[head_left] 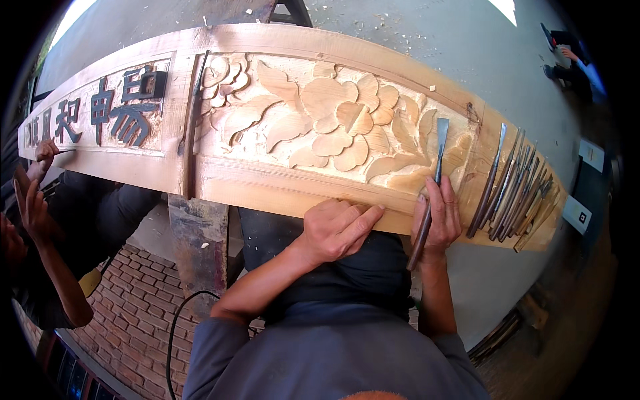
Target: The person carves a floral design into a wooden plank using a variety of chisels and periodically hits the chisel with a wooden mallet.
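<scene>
A long pale wooden board (267, 175) stretches across in front of me, carved in relief with flowers (353, 120) and leaves. My right hand (440, 217) is wrapped round the dark handle of a flat chisel (441, 150), whose widening metal blade points away from me over the carved leaves at the right. On the board's near edge rests my left hand (339, 230), its fingers loosely bent and the index finger reaching right; no tool shows in it. A row of several chisels (510, 193) lies at the board's right end, beside my right hand.
At the left, another person's hand (45, 155) holds a thin tool near dark raised characters (137, 110). A long dark rod (195, 127) lies across the board. A worn wooden support (200, 240) stands underneath. Wood chips dot the floor (393, 30); a cable (175, 333) hangs below.
</scene>
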The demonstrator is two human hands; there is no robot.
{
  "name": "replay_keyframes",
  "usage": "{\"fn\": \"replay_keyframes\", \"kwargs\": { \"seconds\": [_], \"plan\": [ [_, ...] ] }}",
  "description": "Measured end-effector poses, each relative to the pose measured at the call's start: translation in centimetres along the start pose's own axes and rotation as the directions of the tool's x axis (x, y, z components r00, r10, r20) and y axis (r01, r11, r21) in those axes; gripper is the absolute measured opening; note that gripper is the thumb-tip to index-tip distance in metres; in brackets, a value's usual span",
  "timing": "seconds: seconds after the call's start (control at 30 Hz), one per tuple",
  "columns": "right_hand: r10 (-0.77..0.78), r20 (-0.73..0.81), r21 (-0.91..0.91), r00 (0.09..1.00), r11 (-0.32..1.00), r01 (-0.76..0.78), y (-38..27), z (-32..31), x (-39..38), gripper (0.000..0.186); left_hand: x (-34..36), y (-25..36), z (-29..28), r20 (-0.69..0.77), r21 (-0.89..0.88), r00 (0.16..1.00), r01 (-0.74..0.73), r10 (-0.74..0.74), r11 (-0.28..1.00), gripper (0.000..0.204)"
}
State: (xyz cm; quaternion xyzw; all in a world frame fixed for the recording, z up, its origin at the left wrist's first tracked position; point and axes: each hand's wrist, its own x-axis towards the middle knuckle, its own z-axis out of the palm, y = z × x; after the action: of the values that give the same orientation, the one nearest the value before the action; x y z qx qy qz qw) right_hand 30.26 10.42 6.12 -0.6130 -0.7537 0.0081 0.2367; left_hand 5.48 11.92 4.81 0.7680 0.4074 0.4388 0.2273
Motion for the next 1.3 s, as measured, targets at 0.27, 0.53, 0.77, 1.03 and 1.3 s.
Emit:
{"fn": "replay_keyframes", "kwargs": {
  "seconds": [0.27,0.53,0.77,1.03,1.3],
  "plan": [
    [-0.126,0.036,0.298,0.991,0.948,0.11,-4.0,-3.1,0.9,0.046,-0.6,-0.2,-0.2,-0.069,0.014,0.997,-0.029,0.029,0.999,0.054],
    [-0.07,0.118,0.615,0.991,0.788,-0.018,-7.6,-4.4,2.2,0.068,-0.6,-0.8,-1.0,-0.118,0.052,0.99,-0.076,0.082,0.996,0.05],
    [0.06,0.288,0.636,0.956,0.734,-0.238,-7.8,-6.8,2.8,0.063,-0.7,-0.9,-1.4,-0.184,0.032,0.98,-0.068,0.073,0.997,0.052],
    [0.037,0.244,0.697,0.969,0.688,-0.202,-9.2,-6.3,6.1,0.061,-0.3,-0.6,-1.1,-0.18,0.048,0.983,0.047,-0.038,0.998,0.047],
    [0.207,0.033,0.937,0.978,0.334,-0.103,-12.1,-3.9,8.0,0.058,0.8,0.3,1.0,-0.415,-0.134,0.899,0.092,-0.14,0.987,0.061]
  ]
}}
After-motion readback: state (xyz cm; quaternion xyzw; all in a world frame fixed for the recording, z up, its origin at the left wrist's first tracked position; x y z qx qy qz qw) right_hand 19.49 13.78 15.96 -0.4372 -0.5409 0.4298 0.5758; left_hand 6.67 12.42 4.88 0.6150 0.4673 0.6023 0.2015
